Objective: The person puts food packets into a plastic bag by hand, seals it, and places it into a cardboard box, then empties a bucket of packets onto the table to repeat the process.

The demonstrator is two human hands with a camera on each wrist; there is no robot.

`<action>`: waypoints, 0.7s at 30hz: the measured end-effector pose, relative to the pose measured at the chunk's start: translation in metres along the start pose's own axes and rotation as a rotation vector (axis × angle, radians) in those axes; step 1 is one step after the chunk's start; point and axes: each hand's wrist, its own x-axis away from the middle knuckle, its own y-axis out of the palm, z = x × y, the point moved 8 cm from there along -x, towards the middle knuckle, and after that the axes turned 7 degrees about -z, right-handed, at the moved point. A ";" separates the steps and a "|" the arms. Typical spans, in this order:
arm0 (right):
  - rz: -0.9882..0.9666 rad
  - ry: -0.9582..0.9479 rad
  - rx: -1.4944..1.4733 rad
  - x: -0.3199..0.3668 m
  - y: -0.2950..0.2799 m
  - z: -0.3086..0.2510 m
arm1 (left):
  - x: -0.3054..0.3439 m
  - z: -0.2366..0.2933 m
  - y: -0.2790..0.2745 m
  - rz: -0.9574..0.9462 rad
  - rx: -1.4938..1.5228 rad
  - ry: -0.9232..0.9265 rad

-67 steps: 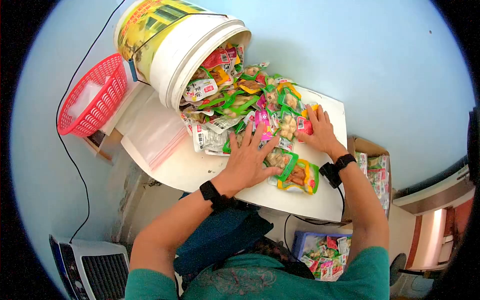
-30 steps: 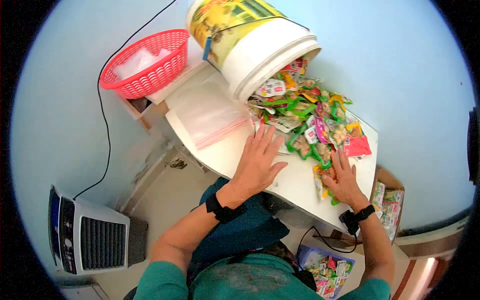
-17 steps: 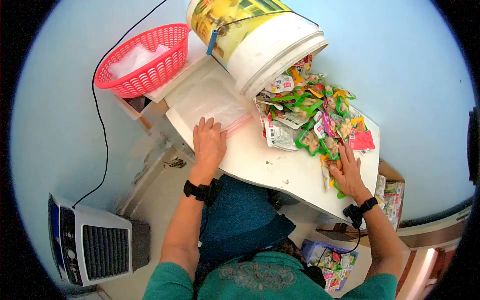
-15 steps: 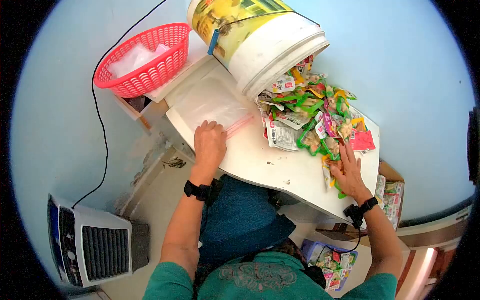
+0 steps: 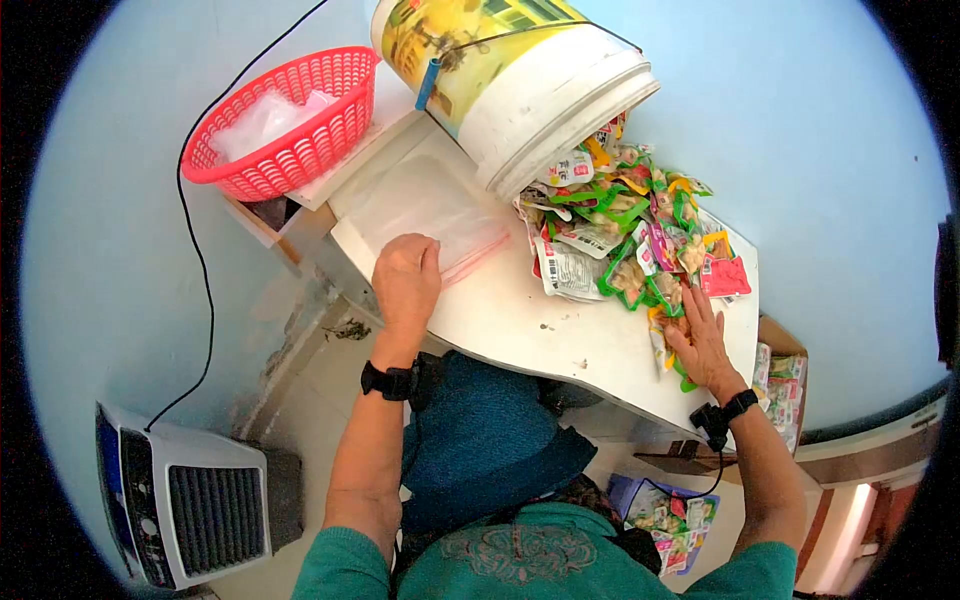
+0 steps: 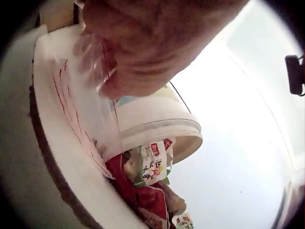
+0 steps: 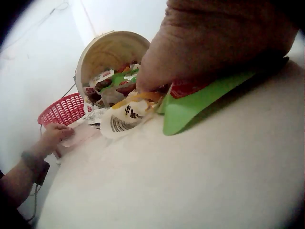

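Note:
My left hand [image 5: 408, 282] pinches the near edge of a clear zip bag [image 5: 425, 205] with a red-lined opening, at the top of a flat stack of such bags. In the left wrist view, bag film [image 6: 109, 119] rises from the stack up to my fingers. My right hand [image 5: 706, 350] lies with its fingers extended over a yellow-edged snack packet [image 5: 657, 342] at the near end of a heap of snack packets [image 5: 615, 215]. Under that palm, the right wrist view shows a green packet edge [image 7: 190, 107].
A white bucket [image 5: 545, 95] lies tipped on its side, packets spilling from its mouth onto the white table [image 5: 520, 325]. Left of it stands a red basket [image 5: 300, 165] holding clear plastic. A carton [image 5: 785, 340] and a blue crate [image 5: 625, 492], both with packets, sit below the table.
My left hand has gone from the packet heap leftward to the bag stack and now pinches a bag edge. My right hand has drawn nearer, onto the front packets.

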 end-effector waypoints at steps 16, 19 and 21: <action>0.112 -0.045 -0.068 -0.002 0.002 0.009 | 0.023 0.098 -0.144 0.300 -0.102 0.000; 0.128 -0.061 -0.107 -0.001 -0.003 0.006 | 0.036 0.114 -0.164 0.335 -0.173 0.040; 0.136 -0.063 -0.114 0.001 -0.004 0.006 | 0.048 0.126 -0.178 0.345 -0.207 0.043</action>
